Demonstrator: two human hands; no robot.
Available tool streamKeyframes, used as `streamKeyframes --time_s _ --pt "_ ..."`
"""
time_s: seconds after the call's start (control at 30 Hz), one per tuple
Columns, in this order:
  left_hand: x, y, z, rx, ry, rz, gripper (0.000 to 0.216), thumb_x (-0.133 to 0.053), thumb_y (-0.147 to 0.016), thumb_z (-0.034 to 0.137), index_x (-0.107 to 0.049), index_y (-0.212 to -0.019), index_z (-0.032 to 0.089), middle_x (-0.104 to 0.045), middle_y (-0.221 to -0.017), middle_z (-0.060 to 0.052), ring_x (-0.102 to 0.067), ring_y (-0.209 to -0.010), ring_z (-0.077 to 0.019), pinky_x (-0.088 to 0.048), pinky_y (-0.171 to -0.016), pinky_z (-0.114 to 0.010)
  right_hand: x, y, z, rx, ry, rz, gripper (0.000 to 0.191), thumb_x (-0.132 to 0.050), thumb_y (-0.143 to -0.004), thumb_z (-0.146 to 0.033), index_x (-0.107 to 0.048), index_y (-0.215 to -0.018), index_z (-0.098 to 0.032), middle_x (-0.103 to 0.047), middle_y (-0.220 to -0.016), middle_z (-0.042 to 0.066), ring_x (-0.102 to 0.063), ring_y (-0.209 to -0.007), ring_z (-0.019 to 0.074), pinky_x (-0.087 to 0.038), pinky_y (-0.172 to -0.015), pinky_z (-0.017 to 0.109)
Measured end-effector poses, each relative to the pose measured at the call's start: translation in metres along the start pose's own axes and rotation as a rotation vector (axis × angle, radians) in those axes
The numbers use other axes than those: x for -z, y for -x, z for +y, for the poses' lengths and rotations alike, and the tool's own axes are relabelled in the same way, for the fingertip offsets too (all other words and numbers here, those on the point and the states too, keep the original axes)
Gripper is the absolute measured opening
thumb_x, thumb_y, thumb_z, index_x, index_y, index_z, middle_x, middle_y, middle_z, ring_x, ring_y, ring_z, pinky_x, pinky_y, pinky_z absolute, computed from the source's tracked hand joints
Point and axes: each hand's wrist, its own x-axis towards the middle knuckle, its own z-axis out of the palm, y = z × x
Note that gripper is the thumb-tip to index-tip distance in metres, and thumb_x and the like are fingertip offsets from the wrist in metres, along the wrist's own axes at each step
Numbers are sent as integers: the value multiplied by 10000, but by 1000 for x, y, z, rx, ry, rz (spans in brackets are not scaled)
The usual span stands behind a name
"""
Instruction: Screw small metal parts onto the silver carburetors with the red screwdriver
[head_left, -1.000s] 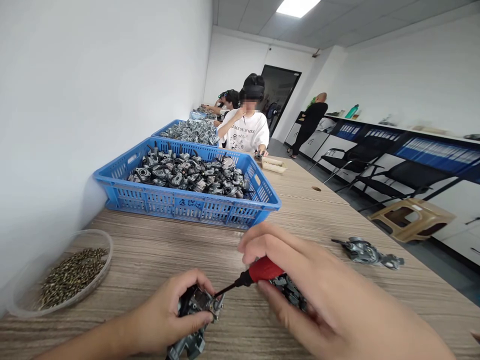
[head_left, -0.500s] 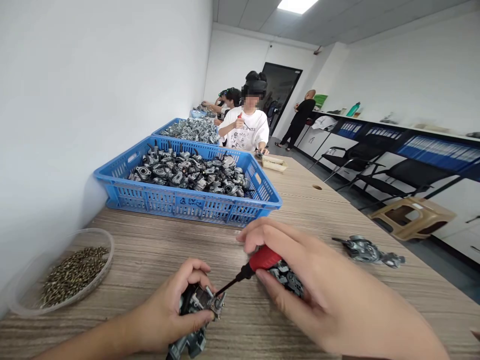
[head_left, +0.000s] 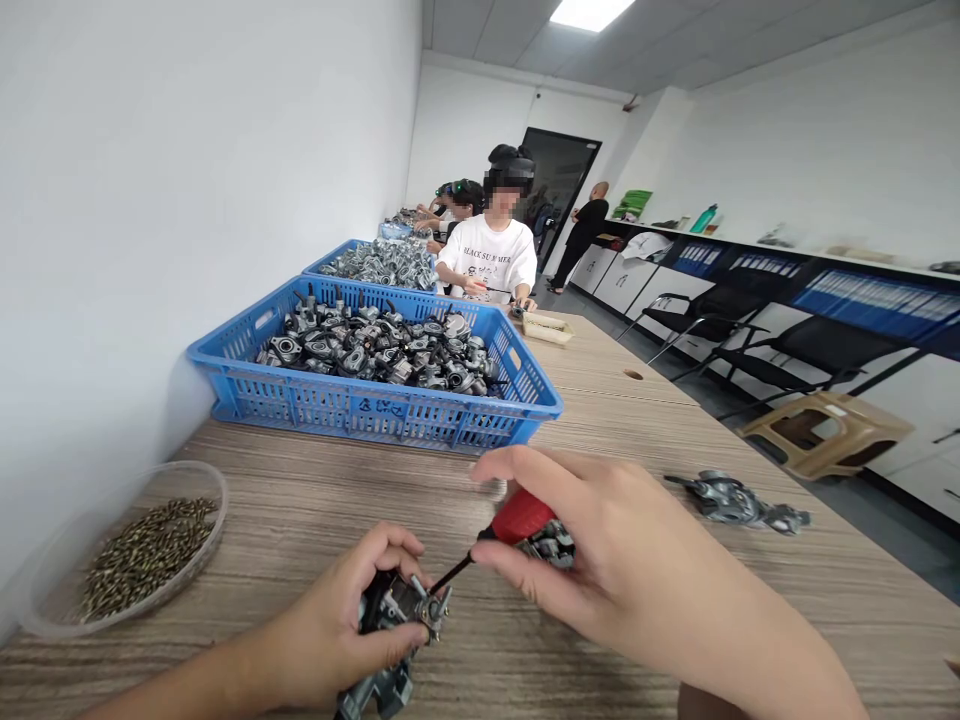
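In the head view, one red-handled screwdriver [head_left: 521, 517] and one carburetor [head_left: 382, 688] are in hand, above a wood-grain table [head_left: 322, 490]. A second carburetor [head_left: 724, 498] lies alone at the right. Two large blue crates stand in line along the wall: the near crate [head_left: 315, 395] holds more carburetors, too heaped to count, and the far crate [head_left: 313, 268] holds grey metal parts. One clear plastic tub [head_left: 219, 510] at the left holds uncountable brassy screws [head_left: 146, 560].

Metal parts [head_left: 551, 547] behind the right hand are mostly hidden, their number unclear; the held carburetor's lower end nears the bottom edge. Whether the screwdriver's tip sits in a screw is hard to make out.

The left hand [head_left: 330, 612] grips the carburetor between thumb and curled fingers. The right hand [head_left: 607, 545] grasps the screwdriver's handle, thumb below and index finger above, its shaft reaching the carburetor.
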Motion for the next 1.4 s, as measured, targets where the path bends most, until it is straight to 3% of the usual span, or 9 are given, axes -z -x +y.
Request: streamKeyframes --time_s 0.1,0.2,0.33,0.43,0.67,0.8,0.93,1.2,1.4 --pt "1 -1 1 3 2 2 479 -772 -894 185 -513 -1294 246 -756 -1169 -61 -704 -1066 -240 -494 -967 -365 9 5 -5 -1 -108 -67 389 -664 -971 -174 -573 -1338 -264 -755 -1163 56 -738 -938 217 -564 -794 329" --pt "2 -1 1 -6 -34 9 449 -782 -893 185 -548 -1273 238 -760 -1160 -59 -697 -1074 -242 -480 -974 -362 15 7 -8 58 -182 -144 318 -566 -989 -86 -605 -1243 -274 -750 -1139 28 -720 -942 179 -555 -789 292" --pt "2 -1 -1 -15 -50 10 453 -783 -890 184 -559 -1280 236 -762 -1154 -56 -690 -1062 -238 -474 -962 -354 7 3 -4 66 -113 -105 42 -617 -1111 -299 -646 -1109 -268 -736 -932 -15 -643 -727 152 -452 -628 289" --pt "1 0 -2 -15 -22 1 452 -779 -893 196 -550 -1280 235 -761 -1155 -59 -691 -1053 -236 -478 -956 -352 -1 -1 -1 41 -7 -33 162 -638 -1108 -417 -647 -1082 -257 -710 -823 -29 -597 -631 156 -397 -582 305" --pt "2 0 -1 -11 -77 17 348 -783 -883 216 -632 -1197 213 -753 -1091 -50 -664 -988 -227 -481 -893 -335 12 7 -8 -20 -140 -140 243 -552 -1014 -137 -571 -1225 -255 -735 -1102 39 -701 -908 193 -530 -777 319" --pt "2 0 2 -13 -134 35 290 -785 -866 213 -686 -1139 203 -735 -1021 -37 -636 -935 -221 -475 -853 -330 12 7 -7 33 -172 -178 28 -594 -1103 -261 -618 -1090 -267 -741 -982 3 -670 -791 172 -474 -670 291" --pt "2 -1 2 -8 -138 27 282 -787 -877 254 -692 -1137 198 -723 -995 -36 -624 -916 -223 -466 -844 -334 1 0 -7 -43 -97 -63 177 -630 -1108 -426 -620 -1104 -249 -751 -863 0 -656 -670 182 -427 -595 298" --pt "2 0 4 -2 -148 38 272 -787 -863 244 -707 -1119 197 -731 -998 -42 -631 -915 -232 -461 -839 -334 11 7 -9 -31 -152 -167 206 -585 -1033 -178 -552 -1207 -283 -706 -1190 45 -695 -972 207 -537 -799 322" --pt "2 0 6 6 -169 41 291 -790 -856 235 -708 -1132 195 -725 -1008 -36 -625 -921 -223 -462 -842 -319 10 6 -6 62 -187 -178 53 -564 -1125 -240 -592 -1092 -272 -703 -1011 1 -638 -828 164 -458 -686 279"
